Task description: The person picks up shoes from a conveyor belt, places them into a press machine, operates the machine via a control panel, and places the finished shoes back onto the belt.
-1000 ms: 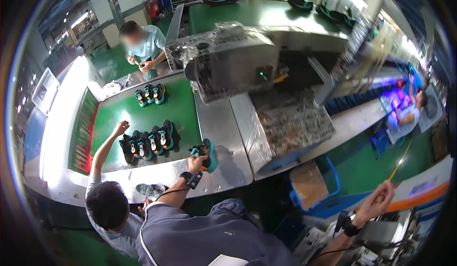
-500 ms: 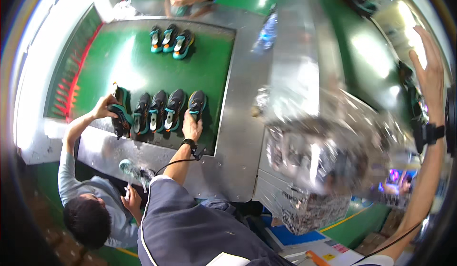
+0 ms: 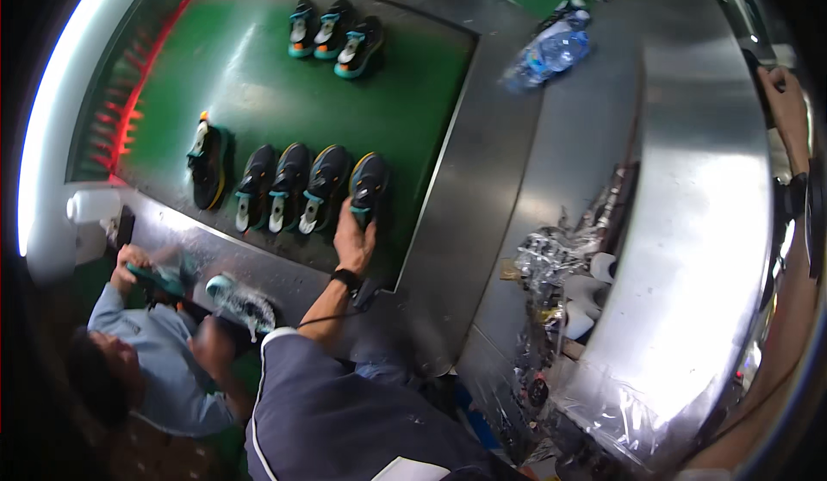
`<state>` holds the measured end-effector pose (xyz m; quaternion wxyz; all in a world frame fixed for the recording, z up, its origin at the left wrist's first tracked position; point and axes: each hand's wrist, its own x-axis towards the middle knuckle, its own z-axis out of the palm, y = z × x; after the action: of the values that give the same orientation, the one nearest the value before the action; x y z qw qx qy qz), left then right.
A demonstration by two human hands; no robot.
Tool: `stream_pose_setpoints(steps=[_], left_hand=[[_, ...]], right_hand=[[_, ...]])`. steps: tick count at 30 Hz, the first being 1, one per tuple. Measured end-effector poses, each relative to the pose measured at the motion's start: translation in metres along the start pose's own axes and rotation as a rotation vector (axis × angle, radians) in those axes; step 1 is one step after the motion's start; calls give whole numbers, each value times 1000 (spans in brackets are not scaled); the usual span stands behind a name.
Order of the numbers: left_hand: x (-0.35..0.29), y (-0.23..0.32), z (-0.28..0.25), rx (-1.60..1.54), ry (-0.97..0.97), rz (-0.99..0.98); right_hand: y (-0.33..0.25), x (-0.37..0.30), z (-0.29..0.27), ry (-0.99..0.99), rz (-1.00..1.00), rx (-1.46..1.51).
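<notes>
My left hand (image 3: 354, 240) is closed around the heel end of a dark grey shoe (image 3: 369, 181) with a teal collar and yellow edging. That shoe stands at the right end of a row on the green work surface (image 3: 258, 93); three similar shoes (image 3: 325, 186) are lined up to its left. My right hand (image 3: 782, 93) is far out at the right rim, its fingers curled beside the steel surface (image 3: 689, 223). What it holds, if anything, is not clear.
Another shoe (image 3: 207, 162) lies apart at the left; three more (image 3: 357, 48) stand at the far side. A co-worker (image 3: 164, 360) at lower left holds a teal-soled shoe (image 3: 164, 279). Plastic bottles (image 3: 551, 50) lie on the metal ledge. Crumpled clear plastic (image 3: 551, 266) sits at right.
My view has shifted. The co-worker's hand has left the leftmost shoe. My right hand has gone from spread to curled. The large blurred plastic bundle at right is out of sight.
</notes>
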<state>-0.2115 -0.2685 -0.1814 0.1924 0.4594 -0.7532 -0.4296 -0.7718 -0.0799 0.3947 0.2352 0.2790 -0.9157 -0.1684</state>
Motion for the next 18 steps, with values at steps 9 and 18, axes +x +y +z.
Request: stream_pose_setpoints(steps=[9,18], left_hand=[[-9,-11,-12,-30,-127,121],[-137,169,-61,-465,-1186,135]], right_hand=[[45,-138,-20,107,283,475],[63,-401,-210,579,496,965]])
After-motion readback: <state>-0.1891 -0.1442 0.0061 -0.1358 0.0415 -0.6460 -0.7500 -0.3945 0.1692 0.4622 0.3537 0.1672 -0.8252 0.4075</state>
